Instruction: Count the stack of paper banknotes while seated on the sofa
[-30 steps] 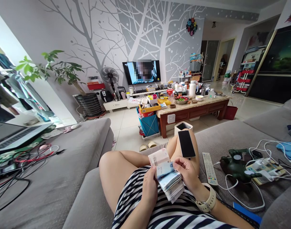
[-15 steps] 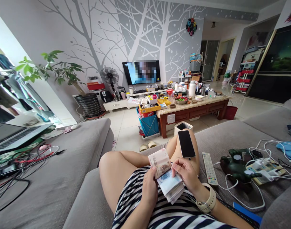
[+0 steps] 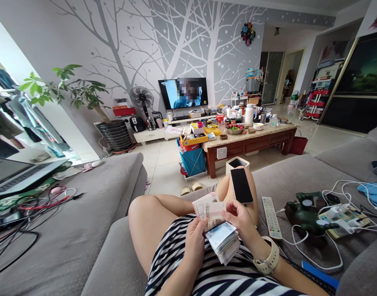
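Observation:
A stack of banknotes (image 3: 223, 238) lies over my lap, its lower part fanned into many bluish-white edges. My left hand (image 3: 194, 238) grips the stack from the left, thumb on top. At the upper end, pinkish-brown notes (image 3: 210, 210) are turned away from the bluish ones. My right hand (image 3: 240, 218), with a cream watch (image 3: 267, 257) on the wrist, pinches the right edge of a pinkish note between thumb and forefinger. A black-screened phone (image 3: 241, 186) rests on my right thigh just beyond that hand.
On the sofa to the right lie a white remote control (image 3: 271, 218), a dark green figurine (image 3: 308, 218) and a power strip (image 3: 344, 220) with white cables. At left are a laptop (image 3: 24, 176) and tangled cords (image 3: 31, 222). A cluttered coffee table (image 3: 250, 144) stands ahead.
A pinkish note has been turned up from the bluish part onto the others, held by my right hand, which has shifted slightly. My left hand stays on the stack.

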`<state>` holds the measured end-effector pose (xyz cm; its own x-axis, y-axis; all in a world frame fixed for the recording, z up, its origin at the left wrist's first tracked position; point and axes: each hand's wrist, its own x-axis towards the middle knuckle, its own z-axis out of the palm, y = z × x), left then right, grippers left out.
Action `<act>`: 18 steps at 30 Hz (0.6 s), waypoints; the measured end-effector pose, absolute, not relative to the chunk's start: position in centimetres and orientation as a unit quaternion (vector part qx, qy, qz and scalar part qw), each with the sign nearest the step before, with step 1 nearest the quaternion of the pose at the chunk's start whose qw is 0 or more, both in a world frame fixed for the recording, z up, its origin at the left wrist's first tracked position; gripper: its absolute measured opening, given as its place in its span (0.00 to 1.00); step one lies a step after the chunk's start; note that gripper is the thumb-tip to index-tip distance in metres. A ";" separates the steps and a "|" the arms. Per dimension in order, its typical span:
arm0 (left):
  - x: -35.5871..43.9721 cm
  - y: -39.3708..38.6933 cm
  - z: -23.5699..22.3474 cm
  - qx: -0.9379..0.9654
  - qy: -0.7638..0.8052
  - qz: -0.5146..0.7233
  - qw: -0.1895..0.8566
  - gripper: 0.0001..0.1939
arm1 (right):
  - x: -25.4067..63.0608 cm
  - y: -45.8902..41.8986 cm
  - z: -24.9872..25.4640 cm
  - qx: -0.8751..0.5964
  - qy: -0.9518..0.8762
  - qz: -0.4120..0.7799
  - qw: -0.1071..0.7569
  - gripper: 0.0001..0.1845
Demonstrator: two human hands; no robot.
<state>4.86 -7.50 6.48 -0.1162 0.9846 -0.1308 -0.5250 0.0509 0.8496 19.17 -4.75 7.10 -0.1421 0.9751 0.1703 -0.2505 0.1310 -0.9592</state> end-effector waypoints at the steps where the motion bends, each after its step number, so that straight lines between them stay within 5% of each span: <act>1: 4.9 -7.5 6.5 0.285 0.407 0.625 0.603 0.16 | 19.2 -4.7 7.0 -0.355 -0.516 0.556 0.546 0.15; 18: 4.2 -7.3 5.8 0.334 0.447 0.653 0.512 0.14 | 19.3 -5.3 7.7 -0.318 -0.523 0.577 0.540 0.11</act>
